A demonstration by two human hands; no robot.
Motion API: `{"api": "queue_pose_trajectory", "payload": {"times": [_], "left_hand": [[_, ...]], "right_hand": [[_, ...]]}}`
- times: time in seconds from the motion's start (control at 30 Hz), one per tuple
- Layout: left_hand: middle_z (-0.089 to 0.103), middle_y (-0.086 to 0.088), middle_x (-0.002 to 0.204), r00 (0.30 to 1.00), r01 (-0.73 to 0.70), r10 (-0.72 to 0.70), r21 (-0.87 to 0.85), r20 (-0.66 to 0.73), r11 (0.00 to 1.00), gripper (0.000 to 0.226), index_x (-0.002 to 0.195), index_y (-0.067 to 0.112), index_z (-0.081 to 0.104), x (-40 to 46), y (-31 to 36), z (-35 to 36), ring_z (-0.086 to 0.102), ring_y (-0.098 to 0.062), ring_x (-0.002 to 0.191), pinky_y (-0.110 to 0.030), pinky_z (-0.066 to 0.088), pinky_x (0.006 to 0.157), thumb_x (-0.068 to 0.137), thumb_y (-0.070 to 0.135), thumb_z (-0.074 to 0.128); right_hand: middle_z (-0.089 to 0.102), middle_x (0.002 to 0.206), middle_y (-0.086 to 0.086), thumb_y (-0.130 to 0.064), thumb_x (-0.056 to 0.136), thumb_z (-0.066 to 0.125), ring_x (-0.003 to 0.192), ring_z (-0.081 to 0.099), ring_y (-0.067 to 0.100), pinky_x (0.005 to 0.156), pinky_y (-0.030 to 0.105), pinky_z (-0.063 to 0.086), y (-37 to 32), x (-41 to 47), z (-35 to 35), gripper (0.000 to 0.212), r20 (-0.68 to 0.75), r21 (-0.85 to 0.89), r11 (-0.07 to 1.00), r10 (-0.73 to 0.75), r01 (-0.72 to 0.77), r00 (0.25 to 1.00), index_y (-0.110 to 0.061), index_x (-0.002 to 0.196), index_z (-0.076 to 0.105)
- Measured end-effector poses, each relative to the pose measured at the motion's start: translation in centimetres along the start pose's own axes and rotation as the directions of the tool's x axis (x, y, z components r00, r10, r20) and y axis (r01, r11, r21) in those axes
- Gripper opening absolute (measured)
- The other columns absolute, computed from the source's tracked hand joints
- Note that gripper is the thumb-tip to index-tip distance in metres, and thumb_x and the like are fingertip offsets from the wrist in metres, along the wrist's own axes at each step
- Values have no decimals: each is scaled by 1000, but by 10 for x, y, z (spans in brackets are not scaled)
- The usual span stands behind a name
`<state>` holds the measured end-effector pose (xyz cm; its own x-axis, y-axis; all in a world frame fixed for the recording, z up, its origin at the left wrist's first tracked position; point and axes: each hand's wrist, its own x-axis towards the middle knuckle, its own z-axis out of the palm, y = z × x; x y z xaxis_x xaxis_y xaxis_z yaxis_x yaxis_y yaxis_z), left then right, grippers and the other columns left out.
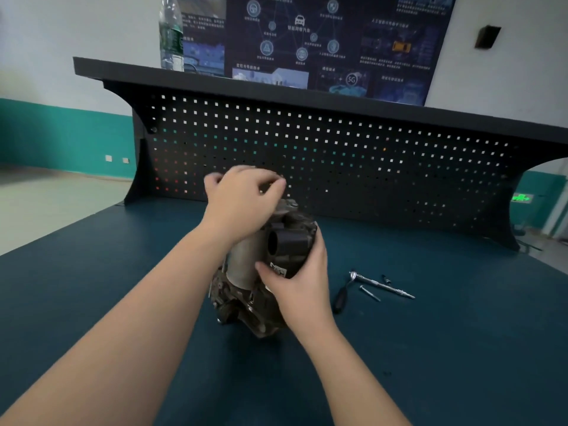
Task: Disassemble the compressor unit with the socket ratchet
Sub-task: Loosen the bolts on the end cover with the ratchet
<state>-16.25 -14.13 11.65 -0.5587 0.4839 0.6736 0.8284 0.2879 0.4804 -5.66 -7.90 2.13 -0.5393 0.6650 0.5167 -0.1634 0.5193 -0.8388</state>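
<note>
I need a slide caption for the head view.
Right hand grips compressor unit; left hand above it; socket ratchet on the bench.

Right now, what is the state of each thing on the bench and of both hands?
compressor unit: standing on end on the bench, held.
left hand: over the top of the unit, fingers curled, blurred; grip unclear.
right hand: grips the unit's side.
socket ratchet: lying on the bench, untouched.
long bolt: lying loose beside the ratchet.
water bottle: upright on the shelf.
</note>
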Motion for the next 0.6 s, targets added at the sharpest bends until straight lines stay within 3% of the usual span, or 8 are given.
{"api": "queue_pose_trajectory", "payload": {"times": [0.07,0.1,0.2,0.27,0.33,0.4,0.5,0.6], "left_hand": [[60,23,113,994,-2,18,-143,106,990,30,108,29,72,-3,-21,1,50,1,112,-31,30,99,98,45,48],[60,19,111,992,7,21,-225,124,974,31,107,25,73,-4,-28,5,54,1,108,-25,35,94,99,43,49],[59,13,95,1000,10,-4,-295,22,956,34,100,19,75,-6,-32,19,55,3,94,-11,38,77,101,38,47],[58,13,90,999,0,-14,-300,-42,954,34,97,18,75,-7,-30,23,54,4,92,-5,36,72,102,33,46],[60,11,91,997,-10,-14,-315,-72,949,33,94,16,75,-9,-30,25,54,3,92,-4,36,71,102,29,46],[61,10,94,997,-7,-20,-329,-79,944,33,90,16,75,-11,-30,26,55,2,92,-7,38,73,102,26,46],[60,13,94,996,-3,-26,-347,-80,938,32,87,17,73,-12,-28,27,56,2,92,-9,39,75,102,24,46],[58,18,93,995,-11,-26,-354,-99,935,31,90,17,73,-12,-29,28,55,6,92,-4,38,71,101,23,45]], "right_hand": [[47,124,-14,-24,67,84,117,49,-2,102,27,45,2,3,0,87,-31,15,1000,-14,15,999,-25,141,38],[48,122,-13,-23,67,83,117,51,2,101,34,47,3,4,1,83,-38,33,999,-15,16,999,-26,138,41],[55,124,3,-12,66,83,112,61,21,90,51,54,-7,8,3,79,-95,184,983,-9,26,995,-24,133,42],[59,120,11,-5,68,83,107,63,20,90,39,55,-21,19,-4,77,-205,215,970,-65,110,977,-15,132,41],[63,105,1,-5,68,83,91,64,-2,78,12,49,-34,35,-19,69,-291,198,959,-142,204,946,-10,125,44],[62,96,-10,-13,66,81,81,62,-9,74,7,46,-44,50,-33,63,-334,259,940,-128,221,934,-14,118,45],[63,102,-1,-16,71,78,87,65,8,80,26,52,-32,73,-50,60,-310,508,860,134,44,941,-13,120,44],[64,114,10,-19,79,78,90,70,19,62,26,56,4,101,-66,62,-227,739,656,456,-153,860,-5,129,43]]}}
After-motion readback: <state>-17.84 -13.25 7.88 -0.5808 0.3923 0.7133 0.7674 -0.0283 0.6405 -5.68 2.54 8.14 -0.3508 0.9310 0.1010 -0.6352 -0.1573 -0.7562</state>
